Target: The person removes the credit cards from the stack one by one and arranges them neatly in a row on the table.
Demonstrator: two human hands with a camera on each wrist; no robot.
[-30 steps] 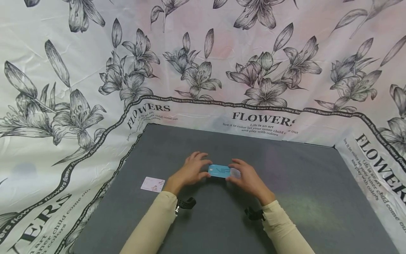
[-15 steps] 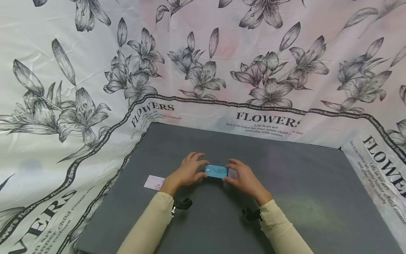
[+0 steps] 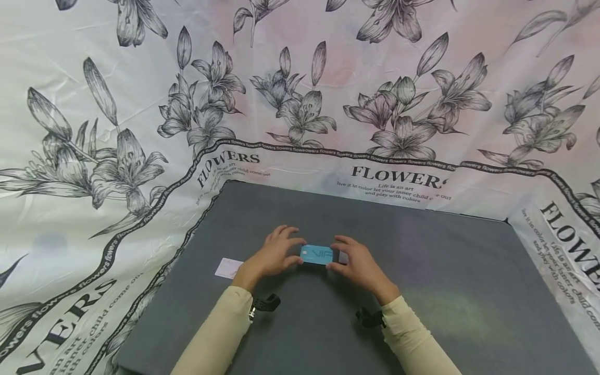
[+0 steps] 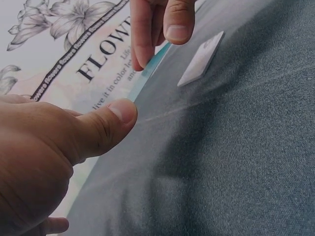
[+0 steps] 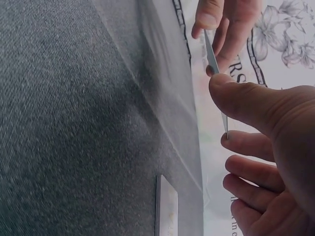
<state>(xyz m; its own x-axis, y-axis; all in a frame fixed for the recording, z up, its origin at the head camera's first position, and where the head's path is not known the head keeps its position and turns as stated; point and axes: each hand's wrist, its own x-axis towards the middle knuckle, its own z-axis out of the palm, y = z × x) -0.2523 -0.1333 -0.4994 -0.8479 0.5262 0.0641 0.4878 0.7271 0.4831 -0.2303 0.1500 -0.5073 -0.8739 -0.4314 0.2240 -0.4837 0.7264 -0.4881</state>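
Note:
A light blue card marked VIP point(image 3: 316, 254) is held up over the dark table, gripped at both ends. My left hand point(image 3: 276, 254) pinches its left end between thumb and fingers, and its other fingers are spread above. At the right end, my right hand point(image 3: 357, 262) pinches it between thumb and index finger. The wrist views show the card nearly edge-on; in the right wrist view the blue card point(image 5: 212, 55) slants between the two hands. A pale card point(image 3: 343, 258) lies behind my right hand, partly hidden; the right wrist view shows this pale card point(image 5: 168, 209) with a thick edge.
A whitish-pink flowered card point(image 3: 228, 267) lies on the grey table point(image 3: 300, 323) to the left, partly covered by my left wrist. A flower-printed cloth point(image 3: 300, 120) hangs along the back and sides. Dark straps point(image 3: 266, 302) sit at both wrists.
Both hands have shifted slightly left over the table with the blue card between them. My left wrist now overlaps part of the pink card. The head view has turned a little.

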